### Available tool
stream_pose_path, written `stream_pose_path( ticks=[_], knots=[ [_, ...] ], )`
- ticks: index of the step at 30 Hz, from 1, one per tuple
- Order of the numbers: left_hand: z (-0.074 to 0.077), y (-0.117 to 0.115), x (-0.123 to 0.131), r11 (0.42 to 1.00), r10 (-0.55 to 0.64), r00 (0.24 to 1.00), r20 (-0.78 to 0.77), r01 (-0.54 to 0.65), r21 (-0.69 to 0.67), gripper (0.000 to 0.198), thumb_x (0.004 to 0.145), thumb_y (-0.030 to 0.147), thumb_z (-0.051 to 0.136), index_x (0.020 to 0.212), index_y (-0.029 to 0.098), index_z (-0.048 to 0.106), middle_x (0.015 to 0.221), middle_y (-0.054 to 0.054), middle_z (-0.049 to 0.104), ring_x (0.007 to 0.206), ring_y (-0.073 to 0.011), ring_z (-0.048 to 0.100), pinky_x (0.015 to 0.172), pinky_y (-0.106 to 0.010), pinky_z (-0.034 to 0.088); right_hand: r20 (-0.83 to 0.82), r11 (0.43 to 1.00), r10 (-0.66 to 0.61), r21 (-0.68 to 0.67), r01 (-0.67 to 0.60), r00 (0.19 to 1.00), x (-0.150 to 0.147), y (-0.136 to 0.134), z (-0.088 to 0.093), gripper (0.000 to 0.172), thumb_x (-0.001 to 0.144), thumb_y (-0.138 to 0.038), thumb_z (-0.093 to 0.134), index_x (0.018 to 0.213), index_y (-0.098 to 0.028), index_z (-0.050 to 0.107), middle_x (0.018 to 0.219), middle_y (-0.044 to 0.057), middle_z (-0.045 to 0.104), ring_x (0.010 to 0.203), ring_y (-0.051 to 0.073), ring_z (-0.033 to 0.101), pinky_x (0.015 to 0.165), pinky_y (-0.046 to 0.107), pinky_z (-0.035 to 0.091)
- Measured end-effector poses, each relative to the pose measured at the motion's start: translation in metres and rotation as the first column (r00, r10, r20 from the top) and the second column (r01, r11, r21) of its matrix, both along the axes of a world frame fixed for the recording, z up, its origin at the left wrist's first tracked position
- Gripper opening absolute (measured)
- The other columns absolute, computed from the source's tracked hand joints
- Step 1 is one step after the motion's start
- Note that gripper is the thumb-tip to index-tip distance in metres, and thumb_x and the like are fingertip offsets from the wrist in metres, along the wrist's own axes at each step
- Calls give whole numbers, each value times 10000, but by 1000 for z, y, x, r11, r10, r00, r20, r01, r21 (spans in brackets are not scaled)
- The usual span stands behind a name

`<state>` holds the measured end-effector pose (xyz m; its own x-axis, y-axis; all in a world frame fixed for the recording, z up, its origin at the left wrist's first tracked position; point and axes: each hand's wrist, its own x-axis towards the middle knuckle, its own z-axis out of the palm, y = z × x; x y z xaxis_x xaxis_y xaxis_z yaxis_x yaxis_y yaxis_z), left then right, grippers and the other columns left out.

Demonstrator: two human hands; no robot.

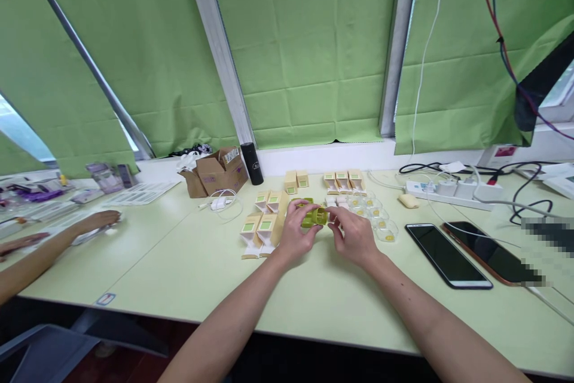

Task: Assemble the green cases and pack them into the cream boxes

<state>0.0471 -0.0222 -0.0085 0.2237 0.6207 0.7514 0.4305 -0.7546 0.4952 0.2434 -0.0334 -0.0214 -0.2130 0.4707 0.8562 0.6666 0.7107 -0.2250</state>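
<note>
My left hand (299,227) is wrapped round a translucent yellow-green plastic container (315,217), tilted on its side with its open end to the right. At that open end, my right hand (356,235) has its fingers bent together in a pinch; what they hold, if anything, is too small to make out. Left of my left hand stand several cream cardboard boxes (258,227) with green labels and open fronts. Beyond my right hand lie clear plastic cups (386,231) with yellow centres, beside some small whitish pieces. Part of the green container is hidden by my fingers.
More cream boxes (343,180) stand further back. A brown carton (217,174), a black bottle (252,164) and a white cable (220,203) are at the left. Right lie two phones (448,256) and a power strip (452,190). Another person's hand (101,221) works far left.
</note>
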Motion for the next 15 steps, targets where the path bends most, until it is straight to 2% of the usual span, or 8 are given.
stream_pose_path(
  ticks=[2,5,7,11,15],
  knots=[
    [0,1,0,1000,17,1000,-3,-17,16,466,845,126,803,1282,259,713,1248,-109,651,1296,-303,561,1107,-505,532,-16,1000,14,-22,-14,1000,0,0,0,444,903,-91,558,1322,-235,582,1097,85,766,845,234,748,621,327,556],
    [1,1,1,999,18,1000,-21,-17,42,453,861,171,816,1295,257,718,1201,-109,718,1279,-316,547,1095,-531,526,-26,998,55,-34,-56,998,-1,2,-2,570,904,-106,575,1451,-250,509,1348,133,704,1103,300,736,740,396,644],
    [1,2,1,999,7,999,-35,-5,51,447,879,201,813,1311,261,718,1186,-108,747,1265,-322,543,1090,-552,520,-17,997,77,-31,-77,997,-2,4,-5,619,923,-108,568,1514,-260,462,1394,139,685,1230,327,696,827,443,668],
    [-1,4,1,999,-14,1000,-16,15,45,472,885,266,829,1340,262,704,1205,-115,733,1267,-323,550,1085,-551,528,-39,991,114,-65,-116,993,-3,8,-9,624,962,-118,549,1554,-280,440,1366,131,698,1237,326,696,913,500,675],
    [-2,3,0,999,-39,999,29,39,-19,524,910,300,797,1409,254,645,1279,-134,660,1300,-315,579,1099,-516,538,-128,978,143,-131,-160,981,-3,7,-8,632,949,-109,549,1547,-294,464,1383,133,671,1179,311,709,863,486,695]
  ],
)
